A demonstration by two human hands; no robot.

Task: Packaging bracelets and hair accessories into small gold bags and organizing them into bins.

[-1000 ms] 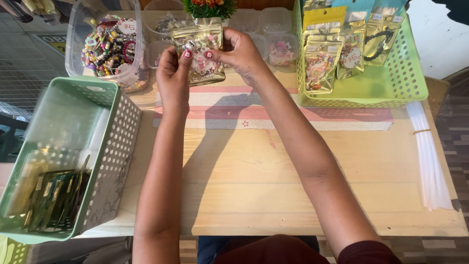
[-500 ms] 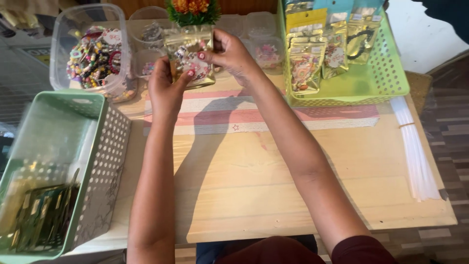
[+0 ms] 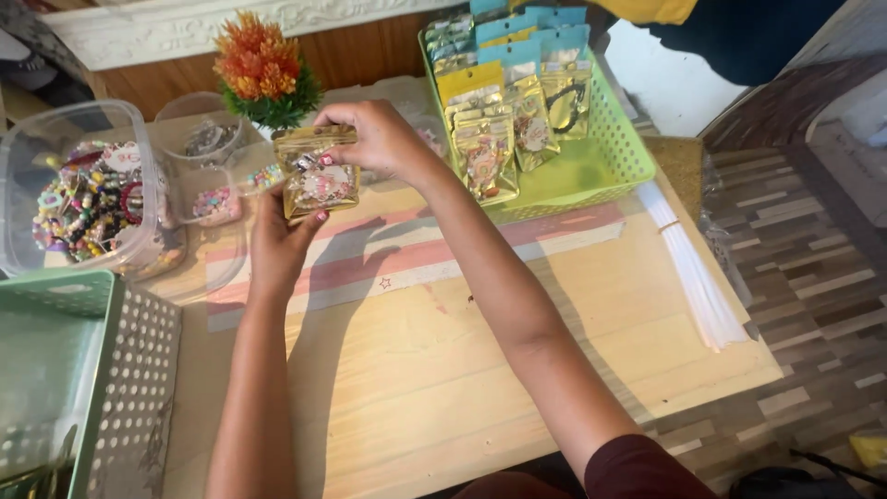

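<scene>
Pale wood planks make up the desk (image 3: pixel 480 370), with a striped pink mat lying across its far half. Both hands meet above that mat near the far edge, holding one small gold pouch (image 3: pixel 319 176) with a clear window that shows colourful trinkets inside. The left hand (image 3: pixel 282 245) cups the pouch from below with its fingers curled around the bottom edge, forearm reaching straight up from the near edge. The right hand (image 3: pixel 379 139) comes over from the right, wrist bent, its fingers pinching along the pouch's top strip.

As for progress, a green basket (image 3: pixel 601 171) at the far right corner already holds several rows of filled gold, yellow and blue pouches, standing upright. A clear tub (image 3: pixel 37 249) at the far left is well stocked with loose beads and charms, and smaller clear cups beside it hold more, so much loose stock remains. A pale green perforated bin (image 3: pixel 120 370) sits at the near left corner. A bundle of white sticks (image 3: pixel 693 277) lies along the right edge, and an orange potted plant (image 3: pixel 259 69) stands at the far edge.
</scene>
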